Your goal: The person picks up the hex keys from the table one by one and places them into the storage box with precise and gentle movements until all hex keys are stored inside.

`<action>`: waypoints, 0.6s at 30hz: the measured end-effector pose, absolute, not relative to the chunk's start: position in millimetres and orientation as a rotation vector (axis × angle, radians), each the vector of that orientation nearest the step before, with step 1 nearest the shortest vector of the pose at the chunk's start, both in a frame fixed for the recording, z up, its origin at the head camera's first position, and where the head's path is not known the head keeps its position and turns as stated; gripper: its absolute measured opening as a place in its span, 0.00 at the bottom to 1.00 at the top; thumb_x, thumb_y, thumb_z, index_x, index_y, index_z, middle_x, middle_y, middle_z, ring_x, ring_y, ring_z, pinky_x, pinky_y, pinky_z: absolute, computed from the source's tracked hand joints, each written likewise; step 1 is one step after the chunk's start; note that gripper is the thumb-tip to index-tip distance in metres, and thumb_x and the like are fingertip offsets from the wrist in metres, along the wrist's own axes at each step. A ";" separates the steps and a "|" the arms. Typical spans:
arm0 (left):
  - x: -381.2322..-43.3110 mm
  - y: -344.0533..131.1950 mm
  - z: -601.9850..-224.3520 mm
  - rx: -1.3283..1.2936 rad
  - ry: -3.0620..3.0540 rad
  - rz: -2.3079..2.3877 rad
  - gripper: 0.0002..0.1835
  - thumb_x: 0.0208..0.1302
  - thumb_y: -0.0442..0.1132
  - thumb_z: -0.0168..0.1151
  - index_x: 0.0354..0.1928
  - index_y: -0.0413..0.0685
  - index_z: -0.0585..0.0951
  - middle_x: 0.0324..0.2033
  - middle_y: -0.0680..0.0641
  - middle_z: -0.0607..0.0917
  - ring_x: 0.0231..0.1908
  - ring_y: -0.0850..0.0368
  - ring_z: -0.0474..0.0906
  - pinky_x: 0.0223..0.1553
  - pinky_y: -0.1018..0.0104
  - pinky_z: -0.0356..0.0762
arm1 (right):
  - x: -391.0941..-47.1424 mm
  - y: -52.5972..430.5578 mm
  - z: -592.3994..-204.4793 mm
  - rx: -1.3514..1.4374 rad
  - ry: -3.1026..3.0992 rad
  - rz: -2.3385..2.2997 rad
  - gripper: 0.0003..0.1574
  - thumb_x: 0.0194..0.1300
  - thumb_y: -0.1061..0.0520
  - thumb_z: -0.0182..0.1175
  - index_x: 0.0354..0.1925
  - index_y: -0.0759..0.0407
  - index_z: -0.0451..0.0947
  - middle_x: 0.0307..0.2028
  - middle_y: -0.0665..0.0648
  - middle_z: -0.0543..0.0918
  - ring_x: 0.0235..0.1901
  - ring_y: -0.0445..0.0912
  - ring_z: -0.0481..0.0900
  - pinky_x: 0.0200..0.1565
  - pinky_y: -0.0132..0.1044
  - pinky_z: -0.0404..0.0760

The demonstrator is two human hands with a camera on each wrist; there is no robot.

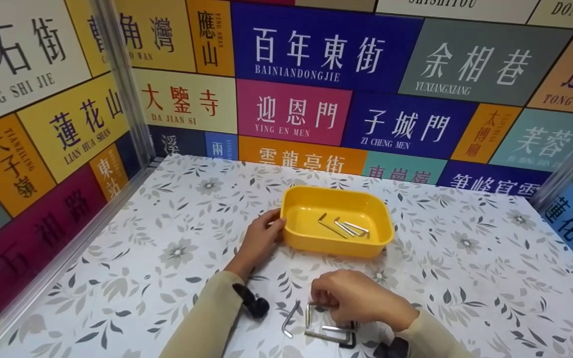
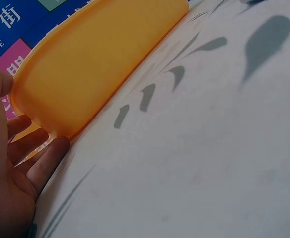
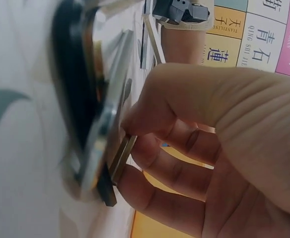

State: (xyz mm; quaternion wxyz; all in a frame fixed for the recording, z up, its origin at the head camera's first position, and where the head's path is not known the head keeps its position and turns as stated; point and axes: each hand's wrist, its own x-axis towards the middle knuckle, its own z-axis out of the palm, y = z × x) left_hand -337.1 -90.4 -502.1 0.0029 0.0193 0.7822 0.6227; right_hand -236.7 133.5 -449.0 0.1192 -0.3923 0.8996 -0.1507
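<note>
My left grip (image 1: 261, 236) is clamped on the left end of a yellow plastic tray with rounded corners (image 1: 336, 248), thumb at the rim, fingers against the wall. Several silver L-shaped metal hex keys (image 1: 333, 228) lie inside it. My right grip (image 1: 361, 298) pinches a slim metal key (image 3: 120, 161) at a cluster of silver and black L-shaped keys (image 1: 326, 337) on the white, leaf-patterned tabletop (image 1: 207, 219); another silver L-shaped key (image 1: 290, 314) lies just left.

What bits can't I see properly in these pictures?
- Head view: parts of the loose hex keys, behind the right hand.
- Left wrist view: inside the tray, behind its wall.
- Same view: part of the left hand, past the edge.
- Right wrist view: the black key, blurred.
</note>
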 end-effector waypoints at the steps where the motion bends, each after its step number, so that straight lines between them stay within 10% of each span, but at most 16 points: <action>1: -337.1 -89.5 -502.2 0.065 2.452 1.951 0.27 0.72 0.50 0.52 0.71 0.55 0.73 0.66 0.50 0.78 0.54 0.55 0.80 0.58 0.60 0.81 | -236.5 134.9 -448.0 -1.151 2.632 -0.449 0.23 0.38 0.68 0.66 0.34 0.47 0.80 0.26 0.41 0.77 0.27 0.33 0.69 0.34 0.28 0.72; 18: -337.2 -87.8 -501.5 0.045 2.429 1.973 0.27 0.72 0.51 0.53 0.70 0.56 0.73 0.67 0.50 0.78 0.57 0.55 0.80 0.59 0.59 0.81 | -258.3 157.4 -427.5 -1.185 2.654 -0.702 0.21 0.43 0.68 0.66 0.37 0.50 0.81 0.31 0.47 0.84 0.31 0.38 0.78 0.36 0.32 0.82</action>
